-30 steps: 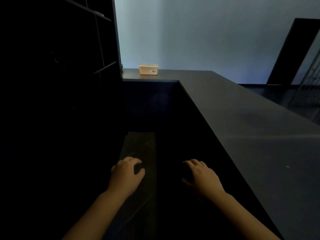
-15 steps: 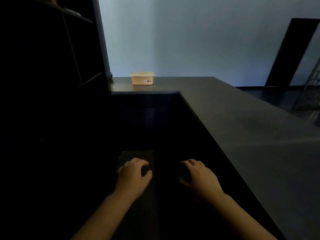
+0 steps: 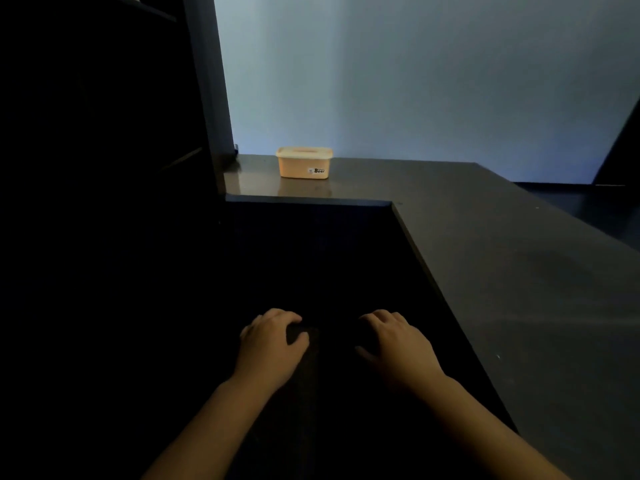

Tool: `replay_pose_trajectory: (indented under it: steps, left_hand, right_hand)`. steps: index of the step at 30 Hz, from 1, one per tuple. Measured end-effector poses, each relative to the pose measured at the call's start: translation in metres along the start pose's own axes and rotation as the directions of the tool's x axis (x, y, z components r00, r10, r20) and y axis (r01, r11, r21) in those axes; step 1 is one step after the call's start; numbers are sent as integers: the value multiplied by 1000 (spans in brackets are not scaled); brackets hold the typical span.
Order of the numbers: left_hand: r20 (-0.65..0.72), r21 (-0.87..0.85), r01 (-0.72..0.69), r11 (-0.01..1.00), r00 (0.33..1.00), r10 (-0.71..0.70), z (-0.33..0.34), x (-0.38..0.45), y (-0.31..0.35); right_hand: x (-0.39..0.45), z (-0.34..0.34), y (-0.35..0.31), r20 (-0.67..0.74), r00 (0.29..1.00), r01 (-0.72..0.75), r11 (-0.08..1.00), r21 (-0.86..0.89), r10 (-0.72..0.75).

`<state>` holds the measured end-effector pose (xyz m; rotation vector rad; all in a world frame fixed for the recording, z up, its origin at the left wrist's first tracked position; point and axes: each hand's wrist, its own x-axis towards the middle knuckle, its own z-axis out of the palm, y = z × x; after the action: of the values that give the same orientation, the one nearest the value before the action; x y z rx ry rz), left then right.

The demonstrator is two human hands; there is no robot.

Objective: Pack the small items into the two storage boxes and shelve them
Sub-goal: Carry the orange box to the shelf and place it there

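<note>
My left hand (image 3: 273, 344) and right hand (image 3: 398, 344), fingers curled on something too dark to identify, hold steady as the lidded storage box (image 3: 304, 163) on the tabletop (image 3: 485, 237) looms nearer.

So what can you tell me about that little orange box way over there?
The little orange box is a pale peach tub that looks like plastic, with rounded corners and a lid on top. A small label on its front reads "Bear". It stands upright on the far end of the dark counter, beside the tall dark shelf unit. Nothing else touches it.

one storage box (image 3: 304, 163), two hands (image 3: 272, 344), one counter (image 3: 519, 271)
</note>
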<state>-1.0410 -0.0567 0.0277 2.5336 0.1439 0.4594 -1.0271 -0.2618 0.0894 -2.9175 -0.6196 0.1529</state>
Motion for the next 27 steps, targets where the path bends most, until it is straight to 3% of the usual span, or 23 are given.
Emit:
replay_pose_trajectory:
  steps: [4, 14, 27]
  left_hand:
    - [0, 15, 40, 999, 999, -40, 16, 74, -31]
    - [34, 25, -31, 999, 999, 30, 30, 299, -105]
    - [125, 26, -69, 997, 990, 66, 99, 540, -134]
  right_hand:
    - [99, 9, 6, -44, 999, 9, 999, -40, -11]
    - [326, 2, 12, -80, 996, -44, 998, -45, 40]
    - [571, -23, 81, -103, 995, -3, 992, 129, 17]
